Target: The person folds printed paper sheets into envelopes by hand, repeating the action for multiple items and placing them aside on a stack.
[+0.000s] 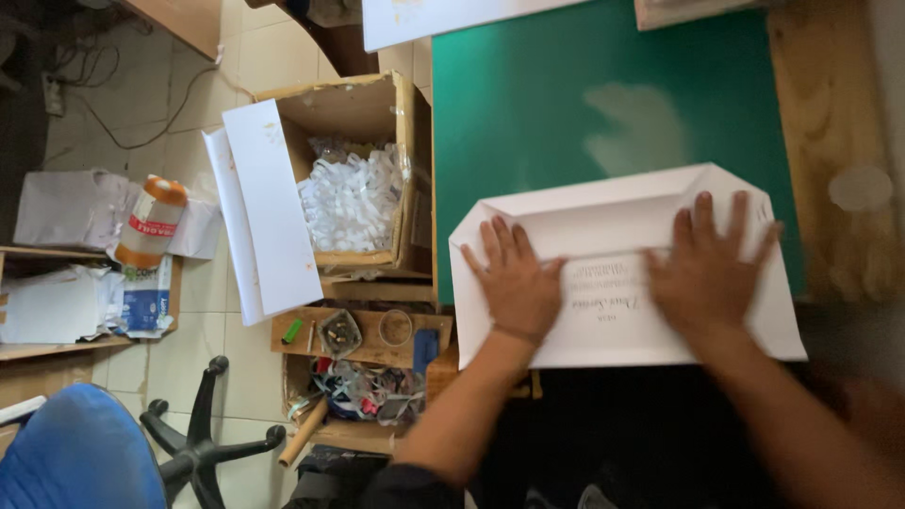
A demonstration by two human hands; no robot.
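A large white paper sheet with folded edges (603, 212) lies on a green cutting mat (566, 104) at the near edge of the table. My left hand (514, 283) presses flat on the sheet's left part, fingers spread. My right hand (707, 269) presses flat on its right part, fingers spread too. Small printed text shows on the paper between both hands. The top corners of the sheet are folded in at an angle.
A cardboard box (401, 123) with white plastic bits stands left of the table, white sheets (269, 217) leaning on it. Below it is a wooden tray (368, 349) of small items. A bottle with an orange cap (151, 221), a blue chair (75, 452) and loose papers are on the left.
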